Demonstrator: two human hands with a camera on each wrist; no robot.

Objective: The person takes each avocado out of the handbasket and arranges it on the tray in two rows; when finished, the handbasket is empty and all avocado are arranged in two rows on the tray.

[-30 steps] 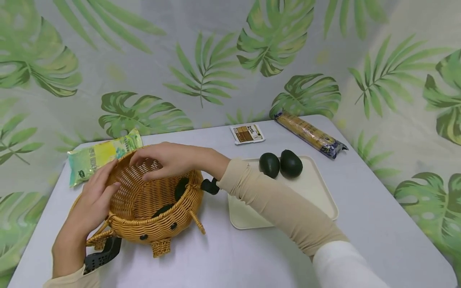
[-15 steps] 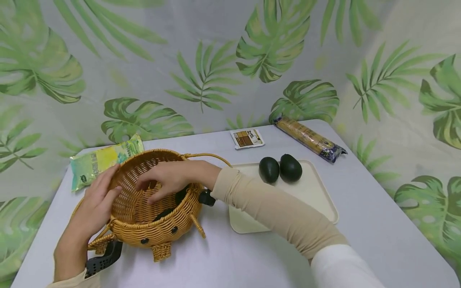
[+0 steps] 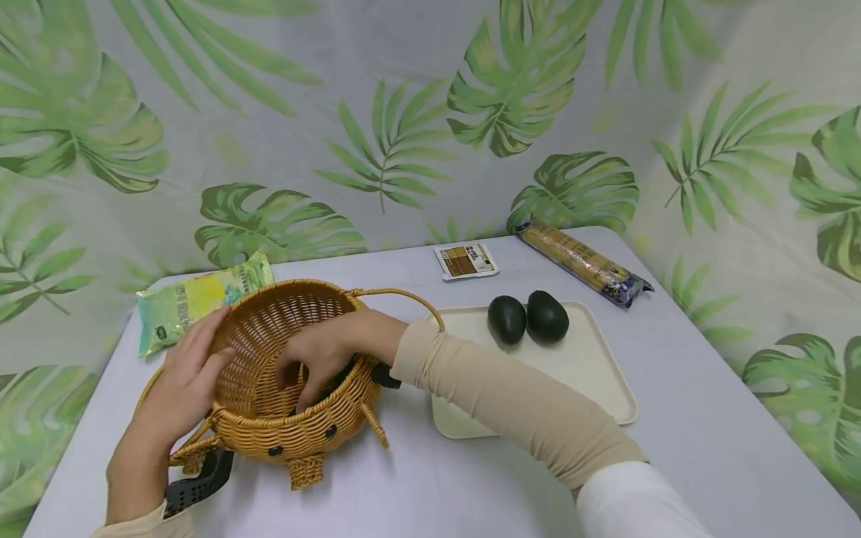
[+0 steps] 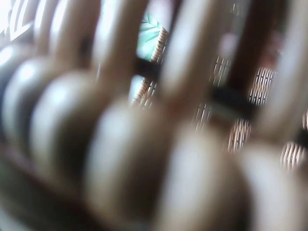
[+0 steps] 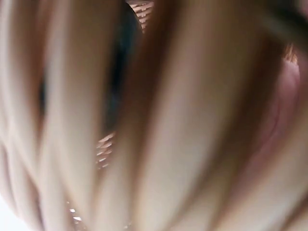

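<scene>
A honey-coloured wicker basket point(image 3: 306, 424) shaped like an animal face stands on the table at the left in the head view. My left hand point(image 3: 184, 377) holds its left rim, thumb over the inner side and fingers along the outside. My right hand point(image 3: 321, 355) reaches down inside, fingers loosely bent and thumb low by the front wall. Dark green avocados lie in there; one point(image 3: 339, 376) shows beneath the hand, mostly hidden. Woven strands fill the left wrist view; through the weave in the right wrist view a dark shape point(image 5: 118, 62) shows.
Two dark avocados point(image 3: 527, 319) lie on a cream tray point(image 3: 464, 422) to the right. A yellow-green packet point(image 3: 181, 310) rests behind the basket. A flat brown-white packet point(image 3: 466, 261) and a long pack of noodles point(image 3: 581, 261) lie at the back. The basket handle point(image 3: 403, 294) overhangs the tray's corner.
My right hand has moved lower and slightly right into the basket. The handle has swung out to the right behind my wrist. My left hand keeps its place on the rim.
</scene>
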